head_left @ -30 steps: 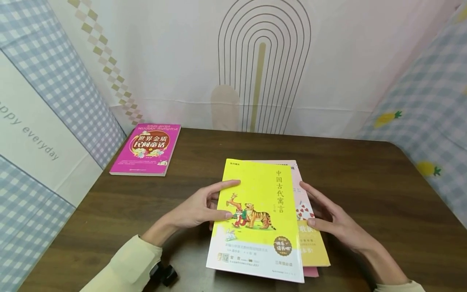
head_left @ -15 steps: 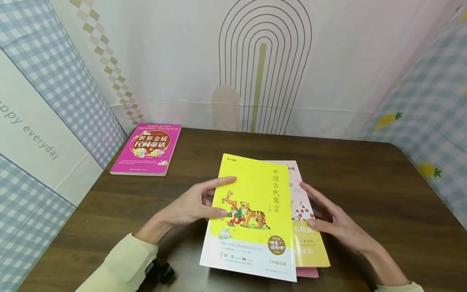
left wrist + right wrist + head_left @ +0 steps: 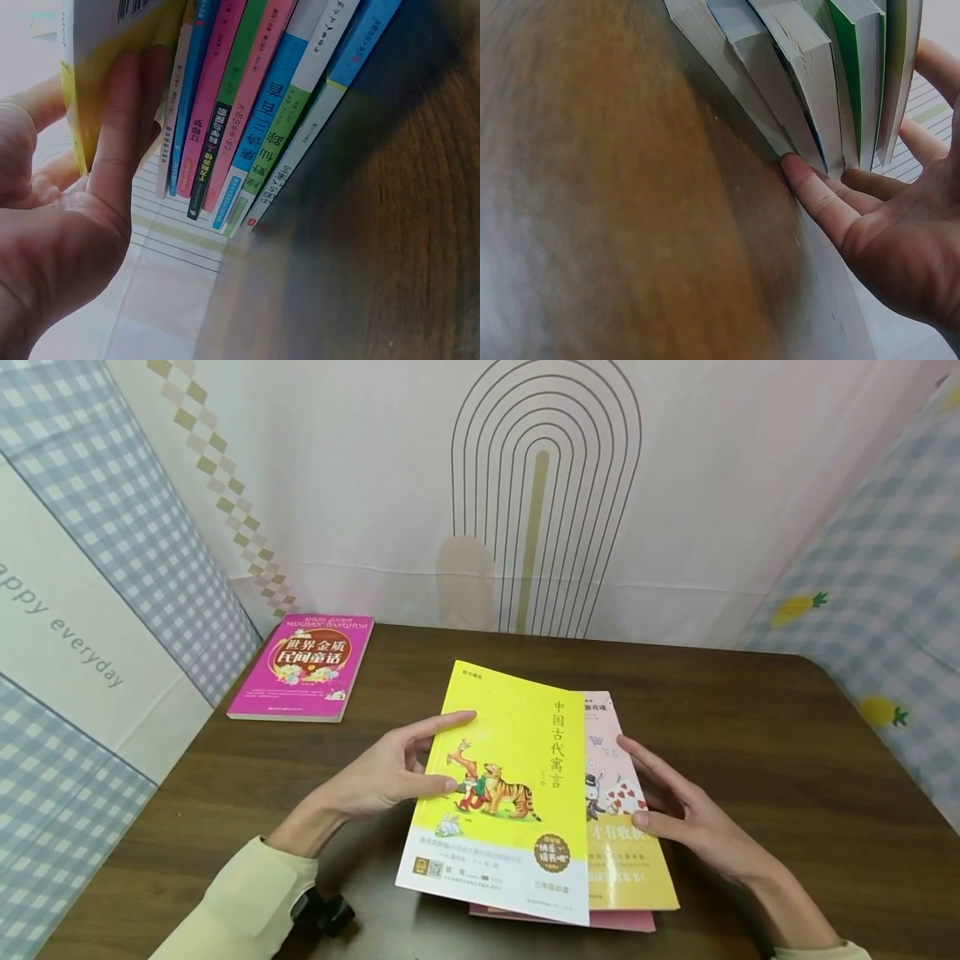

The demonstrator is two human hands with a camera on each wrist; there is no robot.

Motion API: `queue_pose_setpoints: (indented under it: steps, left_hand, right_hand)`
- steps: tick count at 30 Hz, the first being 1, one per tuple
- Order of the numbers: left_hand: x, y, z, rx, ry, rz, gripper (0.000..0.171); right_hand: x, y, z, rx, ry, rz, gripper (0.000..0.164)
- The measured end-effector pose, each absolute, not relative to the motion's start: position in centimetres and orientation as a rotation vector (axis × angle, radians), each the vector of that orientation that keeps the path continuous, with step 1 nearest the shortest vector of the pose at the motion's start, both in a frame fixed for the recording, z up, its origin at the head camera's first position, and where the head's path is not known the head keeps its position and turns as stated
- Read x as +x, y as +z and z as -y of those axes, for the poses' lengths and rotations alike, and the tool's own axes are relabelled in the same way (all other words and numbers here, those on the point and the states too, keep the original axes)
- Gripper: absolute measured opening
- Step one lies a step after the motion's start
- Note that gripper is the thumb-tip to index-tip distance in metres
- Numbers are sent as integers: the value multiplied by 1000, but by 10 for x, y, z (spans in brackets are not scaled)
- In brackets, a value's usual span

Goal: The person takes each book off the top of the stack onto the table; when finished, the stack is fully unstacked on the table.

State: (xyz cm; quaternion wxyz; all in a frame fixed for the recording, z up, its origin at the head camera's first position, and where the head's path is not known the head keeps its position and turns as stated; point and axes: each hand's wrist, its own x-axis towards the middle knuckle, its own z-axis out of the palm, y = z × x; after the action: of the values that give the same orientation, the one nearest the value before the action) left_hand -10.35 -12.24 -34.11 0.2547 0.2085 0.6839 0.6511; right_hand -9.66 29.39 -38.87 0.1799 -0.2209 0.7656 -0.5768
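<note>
My left hand (image 3: 382, 774) holds the left edge of a yellow and white book (image 3: 510, 752), thumb on the cover and other fingers beneath. The book is tilted and lies partly over a pink and yellow book (image 3: 626, 860), the top of a stack. Several coloured spines (image 3: 259, 146) of that stack show in the left wrist view. Against the stack's right side rests my right hand (image 3: 697, 818), its fingers fairly straight and spread along the page edges (image 3: 817, 90), with the thumb tip at the cover's edge.
A magenta book (image 3: 300, 668) lies apart at the back left of the dark wooden table (image 3: 712, 693). Printed cloth (image 3: 375, 485) hangs behind the table, and checked cloth (image 3: 877, 585) borders its sides.
My left hand has moved the yellow book leftward and a little away from me, turning it slightly. More of the pink and yellow cover shows. The right hand has stayed put.
</note>
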Motion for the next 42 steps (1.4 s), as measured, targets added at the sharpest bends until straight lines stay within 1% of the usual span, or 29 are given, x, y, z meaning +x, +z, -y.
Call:
queue_pose_setpoints:
  steps: [10, 17, 22, 34, 42]
  left_hand:
    - [-104, -342, 123, 575, 1805, -1771, 87]
    - [-105, -346, 123, 582, 1826, -1788, 85]
    - [-106, -348, 124, 532, 1880, -1813, 85]
    - [-114, -349, 133, 398, 1970, -1995, 81]
    - [-115, -353, 133, 439, 1922, -2051, 75]
  right_hand:
    - [-96, -389, -295, -618, -1620, -2176, 78]
    - [-96, -389, -294, -596, -1619, -2177, 78]
    - [-96, -389, -294, -602, -1612, -2196, 78]
    - [-97, -389, -295, -607, -1611, -2192, 78]
    - [-97, -388, -294, -588, -1603, -2202, 78]
